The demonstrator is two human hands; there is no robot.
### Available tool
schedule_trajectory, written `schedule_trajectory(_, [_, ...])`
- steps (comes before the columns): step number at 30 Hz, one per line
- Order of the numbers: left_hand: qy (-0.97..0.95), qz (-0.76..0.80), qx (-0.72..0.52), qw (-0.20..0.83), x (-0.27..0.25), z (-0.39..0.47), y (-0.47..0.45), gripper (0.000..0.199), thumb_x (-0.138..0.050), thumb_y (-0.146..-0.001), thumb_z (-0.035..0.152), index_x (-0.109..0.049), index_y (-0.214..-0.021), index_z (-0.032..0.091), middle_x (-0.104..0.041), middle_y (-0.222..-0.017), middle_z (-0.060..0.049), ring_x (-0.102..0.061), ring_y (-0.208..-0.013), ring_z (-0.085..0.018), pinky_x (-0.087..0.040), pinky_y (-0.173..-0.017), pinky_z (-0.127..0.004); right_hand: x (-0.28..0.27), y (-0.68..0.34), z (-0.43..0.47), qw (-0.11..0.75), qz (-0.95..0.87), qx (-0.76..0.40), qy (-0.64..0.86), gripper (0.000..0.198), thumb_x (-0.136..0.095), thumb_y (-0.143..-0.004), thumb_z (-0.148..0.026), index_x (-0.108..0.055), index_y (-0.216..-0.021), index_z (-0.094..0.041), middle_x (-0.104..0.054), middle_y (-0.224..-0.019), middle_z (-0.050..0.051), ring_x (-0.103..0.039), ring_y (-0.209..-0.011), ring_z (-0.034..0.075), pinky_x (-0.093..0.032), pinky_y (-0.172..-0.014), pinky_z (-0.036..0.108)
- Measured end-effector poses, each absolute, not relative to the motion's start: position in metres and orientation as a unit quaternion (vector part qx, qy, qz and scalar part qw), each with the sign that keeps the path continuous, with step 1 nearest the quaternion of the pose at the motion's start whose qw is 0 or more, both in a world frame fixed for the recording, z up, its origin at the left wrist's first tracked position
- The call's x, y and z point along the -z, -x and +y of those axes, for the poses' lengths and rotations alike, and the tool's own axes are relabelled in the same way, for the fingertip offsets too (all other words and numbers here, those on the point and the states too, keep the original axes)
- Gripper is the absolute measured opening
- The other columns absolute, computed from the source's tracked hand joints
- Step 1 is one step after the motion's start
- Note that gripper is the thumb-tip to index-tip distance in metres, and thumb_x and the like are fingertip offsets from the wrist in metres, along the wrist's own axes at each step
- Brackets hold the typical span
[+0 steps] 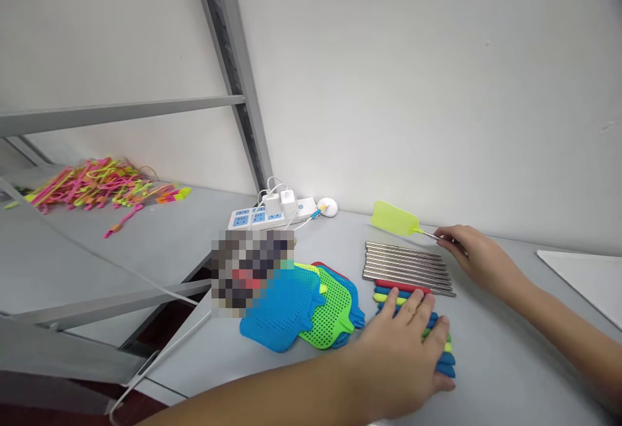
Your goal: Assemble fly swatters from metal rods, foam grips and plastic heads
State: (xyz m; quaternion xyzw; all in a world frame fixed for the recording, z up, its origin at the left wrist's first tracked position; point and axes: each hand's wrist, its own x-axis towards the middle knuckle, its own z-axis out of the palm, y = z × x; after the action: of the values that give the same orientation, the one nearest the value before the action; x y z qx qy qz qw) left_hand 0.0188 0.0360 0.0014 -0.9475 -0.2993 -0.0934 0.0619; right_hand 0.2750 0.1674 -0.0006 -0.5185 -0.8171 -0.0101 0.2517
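Note:
My left hand lies palm down with its fingers spread over a row of coloured handles in red, yellow, blue and green. Some of the handles are hidden under it. Between the fingers of my right hand is the metal rod of a fly swatter with a yellow-green head, held near the wall. Below it, several metal rods lie side by side on the table, just above the handles. Left of my left hand are overlapping perforated swatter heads, a blue one and a green one among them.
A white power strip with chargers and cables stands by the wall, next to a round white device. On the left lies a pile of pink and yellow pieces behind a grey metal frame. A white panel lies at right.

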Motion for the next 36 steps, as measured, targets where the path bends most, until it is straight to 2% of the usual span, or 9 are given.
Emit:
schedule_trajectory(8, [0.945,-0.313,0.083,0.05,-0.01,0.041,-0.024,0.063,-0.026,-0.102,0.053,-0.038,-0.149,0.012,-0.033,-0.158,-0.017,-0.025,-0.148,-0.029,-0.024,-0.115,-0.05,0.012,-0.302,0.162,0.259,-0.828,0.011,0.497,0.026,-0.042,-0.099,-0.04,-0.06,-0.11,-0.025,-0.068,-0.103,0.007,-0.062,-0.096,0.025,-0.05,-0.08,0.04])
schedule_trajectory(12, [0.941,-0.324,0.095,0.037,-0.018,0.036,-0.023,0.075,-0.026,-0.098,0.064,-0.029,-0.152,0.012,-0.024,-0.161,-0.019,-0.016,-0.15,-0.032,-0.017,-0.119,-0.05,0.016,-0.301,0.162,0.266,-0.822,0.02,0.504,0.028,-0.041,-0.099,-0.04,-0.062,-0.109,-0.025,-0.068,-0.1,0.007,-0.062,-0.093,0.026,-0.05,-0.077,0.04])
schedule_trajectory(16, [0.919,-0.385,0.089,0.0,-0.015,0.041,-0.023,0.092,-0.027,-0.09,0.076,-0.022,-0.155,0.011,-0.018,-0.162,-0.023,-0.012,-0.15,-0.036,-0.017,-0.118,-0.055,0.02,-0.302,0.16,0.272,-0.81,0.031,0.519,0.029,-0.04,-0.099,-0.04,-0.063,-0.108,-0.024,-0.067,-0.1,0.008,-0.062,-0.093,0.026,-0.05,-0.076,0.041])
schedule_trajectory(21, [0.902,-0.426,0.069,-0.016,-0.008,0.048,-0.025,0.098,-0.027,-0.086,0.081,-0.022,-0.156,0.011,-0.026,-0.158,-0.026,-0.018,-0.148,-0.04,-0.019,-0.116,-0.061,0.019,-0.3,0.156,0.286,-0.798,0.04,0.529,0.029,-0.04,-0.099,-0.038,-0.063,-0.109,-0.023,-0.067,-0.101,0.009,-0.06,-0.094,0.026,-0.05,-0.078,0.042])
schedule_trajectory(29, [0.901,-0.411,0.118,0.077,0.0,0.036,-0.024,0.094,-0.037,-0.087,0.077,-0.034,-0.152,0.009,-0.039,-0.152,-0.025,-0.033,-0.143,-0.038,-0.021,-0.116,-0.06,0.016,-0.296,0.152,0.288,-0.807,0.028,0.515,0.029,-0.041,-0.099,-0.038,-0.064,-0.11,-0.024,-0.068,-0.101,0.009,-0.061,-0.096,0.026,-0.051,-0.078,0.041])
schedule_trajectory(36, [0.901,-0.412,0.127,0.037,0.0,0.035,-0.021,0.099,-0.033,-0.085,0.081,-0.034,-0.151,0.008,-0.037,-0.155,-0.023,-0.032,-0.143,-0.04,-0.024,-0.116,-0.06,0.016,-0.297,0.153,0.28,-0.813,0.022,0.51,0.029,-0.04,-0.1,-0.037,-0.063,-0.11,-0.024,-0.067,-0.099,0.009,-0.06,-0.094,0.026,-0.05,-0.078,0.042])
